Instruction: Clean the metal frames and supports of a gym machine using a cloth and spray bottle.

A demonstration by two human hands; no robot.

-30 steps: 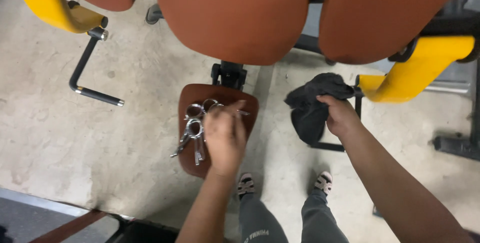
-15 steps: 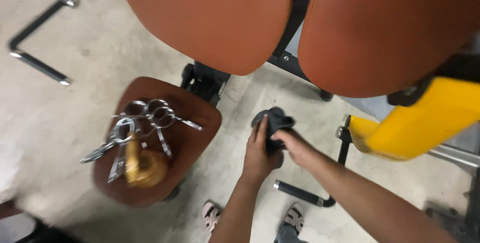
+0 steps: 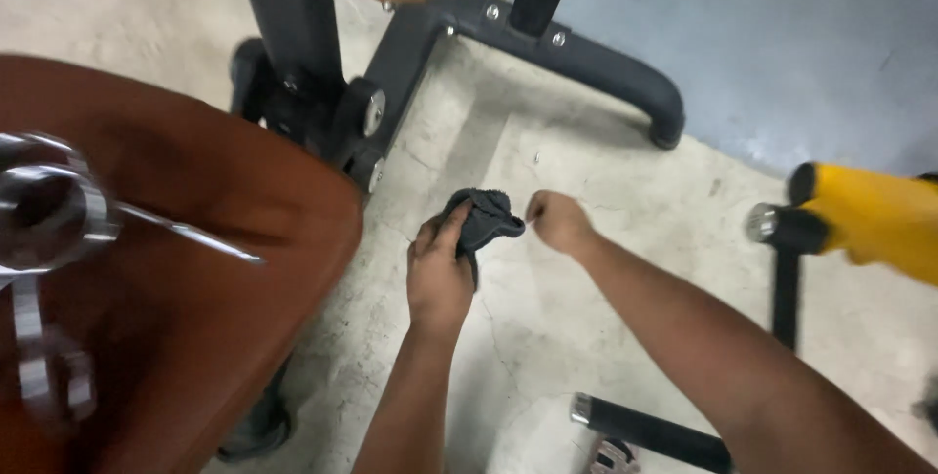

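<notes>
Both forearms reach forward and down over the concrete floor. The left hand grips a dark cloth, fingers wrapped round its near side. The right hand is clenched, pinching the cloth's right edge. The cloth hangs between them, above the floor. To the left, a brown seat carries blurred metal rings, cut off at the frame's edge. Beyond stands the black frame; a yellow arm juts in at right.

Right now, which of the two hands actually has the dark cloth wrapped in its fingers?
The left hand: its fingers curl around the bunched dark cloth. The right hand is a closed fist just beside it, at most pinching the cloth's edge.
</notes>
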